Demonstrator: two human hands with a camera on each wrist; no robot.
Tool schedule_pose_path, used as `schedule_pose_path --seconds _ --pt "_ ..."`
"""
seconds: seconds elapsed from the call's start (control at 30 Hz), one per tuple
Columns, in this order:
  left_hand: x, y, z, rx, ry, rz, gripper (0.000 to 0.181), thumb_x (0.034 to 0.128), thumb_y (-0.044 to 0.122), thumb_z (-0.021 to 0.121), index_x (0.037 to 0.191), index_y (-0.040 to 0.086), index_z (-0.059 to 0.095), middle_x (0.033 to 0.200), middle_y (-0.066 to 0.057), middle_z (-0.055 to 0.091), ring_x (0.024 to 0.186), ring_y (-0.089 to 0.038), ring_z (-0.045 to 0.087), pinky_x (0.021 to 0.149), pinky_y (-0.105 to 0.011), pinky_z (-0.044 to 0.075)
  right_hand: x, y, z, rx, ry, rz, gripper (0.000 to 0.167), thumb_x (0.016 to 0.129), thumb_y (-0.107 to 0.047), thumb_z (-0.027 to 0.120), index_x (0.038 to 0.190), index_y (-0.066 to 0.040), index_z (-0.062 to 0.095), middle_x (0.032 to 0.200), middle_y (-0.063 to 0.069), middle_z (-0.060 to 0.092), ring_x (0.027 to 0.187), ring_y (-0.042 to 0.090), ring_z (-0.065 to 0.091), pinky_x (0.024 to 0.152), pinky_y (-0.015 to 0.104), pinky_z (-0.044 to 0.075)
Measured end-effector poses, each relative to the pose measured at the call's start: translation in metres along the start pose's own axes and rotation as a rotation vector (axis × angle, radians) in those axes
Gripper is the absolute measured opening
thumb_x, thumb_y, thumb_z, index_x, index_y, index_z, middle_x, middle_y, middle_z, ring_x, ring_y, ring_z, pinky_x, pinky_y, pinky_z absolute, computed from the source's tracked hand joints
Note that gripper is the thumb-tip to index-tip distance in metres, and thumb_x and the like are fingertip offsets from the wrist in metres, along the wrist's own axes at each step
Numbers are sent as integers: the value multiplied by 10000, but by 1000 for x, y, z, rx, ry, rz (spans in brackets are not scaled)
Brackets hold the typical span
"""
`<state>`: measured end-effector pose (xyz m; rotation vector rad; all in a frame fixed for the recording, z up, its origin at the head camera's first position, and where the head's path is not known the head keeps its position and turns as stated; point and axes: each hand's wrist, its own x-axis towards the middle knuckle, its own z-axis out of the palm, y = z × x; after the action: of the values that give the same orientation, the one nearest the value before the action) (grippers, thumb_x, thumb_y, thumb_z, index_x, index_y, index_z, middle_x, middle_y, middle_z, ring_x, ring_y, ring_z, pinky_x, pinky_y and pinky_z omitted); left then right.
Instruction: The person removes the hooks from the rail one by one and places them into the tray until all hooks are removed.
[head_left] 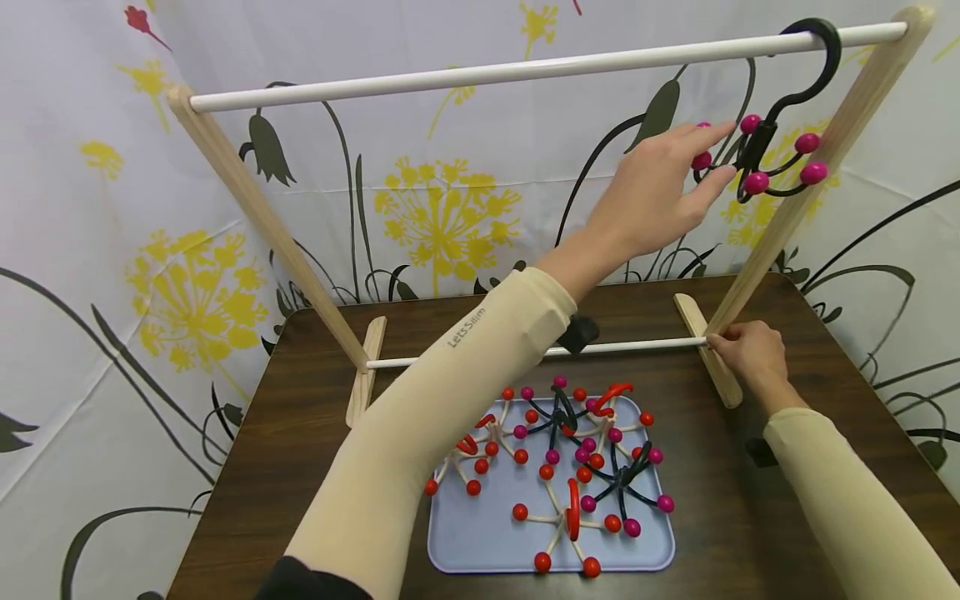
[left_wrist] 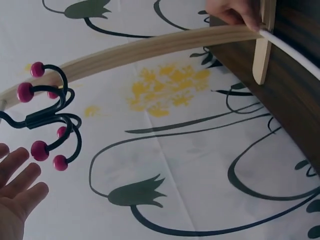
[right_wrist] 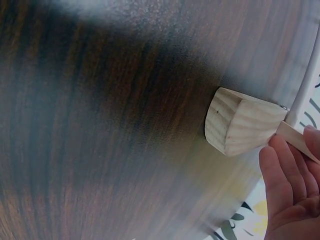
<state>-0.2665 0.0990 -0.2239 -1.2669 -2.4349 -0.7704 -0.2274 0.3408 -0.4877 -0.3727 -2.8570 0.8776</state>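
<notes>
A black multi-arm hanging hook (head_left: 759, 152) with pink ball tips hangs from the white top rod (head_left: 525, 69) of a wooden rack, near its right end. My left hand (head_left: 667, 183) is raised beside this hook with fingers extended. In the left wrist view a small gap shows between the fingertips (left_wrist: 32, 172) and the pink balls. Low on the right, my right hand (head_left: 752, 357) pinches the foot of the rack's right post (head_left: 776, 229) between thumb and fingers. The right wrist view shows the fingers at the post, beside the wooden base foot (right_wrist: 250, 120).
A pale blue tray (head_left: 476, 542) on the dark wooden table (head_left: 247, 500) holds several similar hooks, some pale with red balls and red hooks (head_left: 573, 510), others black with pink balls (head_left: 622, 477). A lower white rod (head_left: 637, 347) joins the rack's feet. Patterned cloth hangs behind.
</notes>
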Motion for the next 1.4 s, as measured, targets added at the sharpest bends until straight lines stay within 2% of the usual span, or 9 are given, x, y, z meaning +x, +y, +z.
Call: schedule_pose_path --seconds 0.17,0.23,0.3,0.4,0.57,0.8,0.9,1.17,1.4 --pt "26 2 1 53 -30 -59 542 1011 386 511 1491 152 419 1422 42 526 1154 -41 534 879 -113 396 0 0 -1 0 2 3 336 940 -318 651 996 2 735 900 192 698 873 434 596 602 467 473" --pt "35 3 2 69 -56 -96 571 1006 416 512 1505 164 396 1429 61 515 1155 -33 526 890 -106 389 0 0 -1 2 -1 6 341 940 -324 651 1004 0 734 915 199 696 882 435 594 607 470 474" --pt "42 4 4 70 -88 -148 604 995 454 517 1518 188 371 1459 90 477 1242 0 463 969 -91 342 1 0 0 1 -4 12 346 940 -330 649 1008 -1 733 927 201 695 882 430 592 607 468 474" --pt "49 5 10 68 -118 -212 636 982 491 522 1525 207 353 1459 114 466 1265 33 421 1016 -75 284 1 0 1 -2 -3 16 339 940 -328 650 997 -5 734 907 189 695 865 412 586 602 452 463" --pt "54 5 19 77 -116 -274 632 968 534 522 1510 238 386 1391 125 522 1221 11 468 970 -80 334 1 0 0 1 -6 17 330 938 -322 650 976 -6 736 886 175 697 866 414 584 609 452 453" --pt "64 10 25 -39 -93 -340 580 932 533 594 1440 273 493 1147 157 638 976 42 569 774 -96 409 -1 -2 -1 2 -3 19 335 938 -314 645 991 4 738 948 210 702 964 493 580 712 555 468" --pt "67 13 25 -58 -107 -364 536 925 500 627 1409 291 527 1137 167 646 975 59 575 773 -95 412 -1 -3 0 2 1 20 333 935 -312 645 987 3 739 948 211 702 976 496 576 731 565 465" --pt "68 11 24 -27 -149 -384 416 925 484 636 1325 377 597 1108 210 643 962 64 568 740 -152 434 0 -5 -2 -4 3 8 345 941 -311 642 985 19 736 933 209 703 963 499 575 743 576 459" --pt "66 7 20 -32 -142 -386 389 937 464 628 1315 373 603 1128 207 641 979 71 563 763 -141 428 -1 -6 -2 2 -4 20 344 944 -303 636 999 23 733 936 205 706 984 498 570 760 580 456"
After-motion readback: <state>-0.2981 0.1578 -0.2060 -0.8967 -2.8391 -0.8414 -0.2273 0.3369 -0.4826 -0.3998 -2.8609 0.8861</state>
